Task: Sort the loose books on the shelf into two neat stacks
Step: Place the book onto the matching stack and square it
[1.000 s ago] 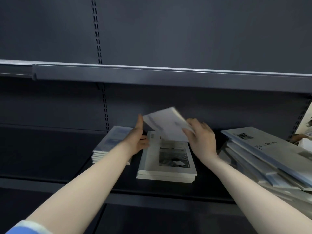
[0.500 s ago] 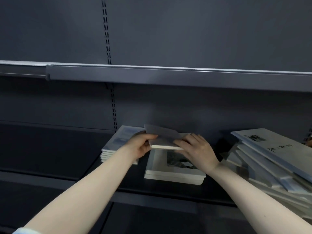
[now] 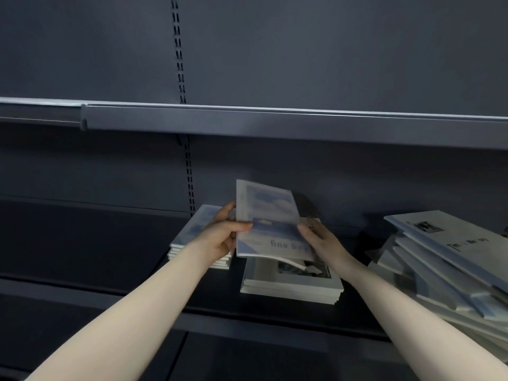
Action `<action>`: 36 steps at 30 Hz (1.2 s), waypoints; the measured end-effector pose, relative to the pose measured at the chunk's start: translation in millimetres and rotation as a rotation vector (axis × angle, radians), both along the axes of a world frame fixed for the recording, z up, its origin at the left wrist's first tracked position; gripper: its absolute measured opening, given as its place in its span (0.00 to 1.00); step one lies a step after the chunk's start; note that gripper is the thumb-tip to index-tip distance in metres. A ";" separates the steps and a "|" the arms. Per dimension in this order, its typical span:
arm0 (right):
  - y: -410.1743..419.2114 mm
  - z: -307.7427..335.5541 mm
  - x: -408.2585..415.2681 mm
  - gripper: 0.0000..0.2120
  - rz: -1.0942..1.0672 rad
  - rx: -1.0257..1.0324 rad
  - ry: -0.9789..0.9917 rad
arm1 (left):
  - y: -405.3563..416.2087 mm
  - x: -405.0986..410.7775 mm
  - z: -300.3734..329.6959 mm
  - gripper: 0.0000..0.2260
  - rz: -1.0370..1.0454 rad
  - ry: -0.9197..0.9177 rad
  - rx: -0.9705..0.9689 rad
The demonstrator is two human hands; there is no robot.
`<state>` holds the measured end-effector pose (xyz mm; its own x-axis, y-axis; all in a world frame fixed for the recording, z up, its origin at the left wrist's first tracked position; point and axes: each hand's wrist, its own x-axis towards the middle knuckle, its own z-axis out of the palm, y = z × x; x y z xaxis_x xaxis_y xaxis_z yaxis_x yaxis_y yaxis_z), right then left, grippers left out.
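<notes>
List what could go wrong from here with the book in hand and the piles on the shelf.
1. The blue-covered book is pinched only at its edges by the left hand and right hand, tilted above the middle stack; it may slip.
2. It seems to match the left stack; dropped straight down, it would be missorted.
3. The loose pile on the right leans unevenly and could slide.

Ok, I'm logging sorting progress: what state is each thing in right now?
Blue-cover book: lifted, tilted, held by both hands.
Left hand: grips its left edge.
Right hand: holds its right edge.
Left stack: neat.
Middle stack: neat.
Right pile: slumped, unsorted.
</notes>
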<state>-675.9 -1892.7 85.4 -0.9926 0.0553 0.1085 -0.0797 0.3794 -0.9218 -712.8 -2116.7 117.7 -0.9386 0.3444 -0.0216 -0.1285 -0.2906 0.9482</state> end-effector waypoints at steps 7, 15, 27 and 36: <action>-21.1 -0.4 -19.9 0.19 -0.020 -0.256 -0.128 | -20.8 -5.6 -1.4 0.29 -0.004 0.066 -0.037; -67.5 -3.9 -42.1 0.12 -0.077 -0.151 -0.037 | -58.0 -23.7 -15.1 0.29 0.102 0.090 -0.237; -129.8 -21.2 -78.3 0.09 -0.184 0.012 -0.120 | -100.0 -48.9 -34.1 0.25 0.329 0.187 -0.580; -153.4 -32.7 -95.3 0.08 -0.280 0.170 -0.201 | -111.6 -76.5 -63.5 0.18 0.377 0.285 -0.744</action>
<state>-771.2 -2046.1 52.7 -0.9439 0.3255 -0.0554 0.2245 0.5099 -0.8304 -789.3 -2228.3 54.2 -0.9908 0.0007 0.1352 0.1217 0.4396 0.8899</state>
